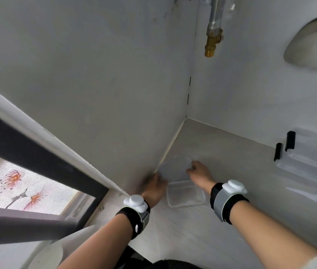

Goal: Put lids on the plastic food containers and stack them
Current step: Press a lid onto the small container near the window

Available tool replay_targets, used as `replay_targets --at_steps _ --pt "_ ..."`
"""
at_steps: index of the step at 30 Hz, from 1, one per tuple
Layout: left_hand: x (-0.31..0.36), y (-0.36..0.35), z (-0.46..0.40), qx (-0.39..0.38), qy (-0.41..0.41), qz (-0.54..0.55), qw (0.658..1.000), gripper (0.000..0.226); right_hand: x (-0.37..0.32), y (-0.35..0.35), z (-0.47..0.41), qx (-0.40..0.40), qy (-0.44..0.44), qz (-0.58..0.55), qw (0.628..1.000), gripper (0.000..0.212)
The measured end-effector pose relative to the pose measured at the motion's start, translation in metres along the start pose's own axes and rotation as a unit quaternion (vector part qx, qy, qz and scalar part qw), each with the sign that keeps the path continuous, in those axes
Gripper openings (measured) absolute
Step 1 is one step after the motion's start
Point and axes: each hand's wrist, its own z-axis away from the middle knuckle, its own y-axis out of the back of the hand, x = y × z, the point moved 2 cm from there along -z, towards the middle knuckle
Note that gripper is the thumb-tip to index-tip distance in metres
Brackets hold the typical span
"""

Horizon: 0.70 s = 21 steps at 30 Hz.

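Observation:
A clear plastic food container [185,194] sits open on the pale counter, near the corner of the walls. Just beyond it a translucent lid [174,167] is held tilted between both hands. My left hand [154,188] grips the lid's near left edge, close to the wall. My right hand [199,170] pinches its far right edge. Both wrists wear black bands with white trackers. At the right edge, a stack of lidded clear containers [309,162] with black clips rests against the back wall.
The counter [231,152] ends in a corner where two white walls meet. A metal pipe with a brass fitting [212,43] hangs above. A grey rounded fixture [313,45] juts out at upper right. A window frame [37,162] runs along the left.

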Motion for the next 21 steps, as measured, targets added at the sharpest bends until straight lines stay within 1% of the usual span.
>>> replay_targets --at_steps 2,3,4,6,7,9,10,12,14,17,21 --pt "0.001 -0.001 -0.003 0.022 0.029 0.027 0.999 0.047 0.001 -0.001 0.0 -0.004 -0.002 -0.009 1.0 0.022" --pt "0.001 -0.002 -0.004 0.031 0.04 0.051 0.997 0.047 0.001 -0.001 0.0 -0.002 -0.002 -0.015 1.0 0.029" --pt "0.002 -0.003 -0.004 0.041 0.052 0.074 0.995 0.039 0.0 0.0 0.002 0.002 0.0 -0.02 1.0 0.034" --pt "0.004 -0.002 -0.004 0.057 0.072 0.114 0.989 0.015 -0.001 0.001 0.003 0.013 0.006 -0.027 1.0 0.038" --pt "0.003 -0.002 -0.006 0.06 0.08 0.127 0.987 0.015 -0.002 0.002 0.005 0.017 0.008 -0.031 0.999 0.038" --pt "0.003 -0.003 -0.008 0.063 0.088 0.143 0.984 0.027 -0.005 0.005 0.008 0.025 0.011 -0.042 0.999 0.042" --pt "0.004 -0.002 -0.008 0.067 0.088 0.151 0.982 0.027 -0.006 0.006 0.01 0.028 0.014 -0.047 0.998 0.045" --pt "0.004 -0.003 -0.008 0.07 0.086 0.155 0.982 0.012 -0.007 0.006 0.013 0.032 0.024 -0.06 0.997 0.046" --pt "0.004 -0.003 -0.006 0.069 0.074 0.152 0.983 0.013 -0.007 0.004 0.016 0.046 0.036 -0.083 0.995 0.042" --pt "0.001 -0.002 -0.007 0.067 0.078 0.165 0.981 0.008 -0.007 0.002 0.018 0.094 0.054 -0.127 0.986 0.027" --pt "-0.001 0.002 -0.005 0.071 0.103 0.207 0.97 0.014 -0.009 -0.001 0.019 0.133 0.042 -0.199 0.97 0.013"
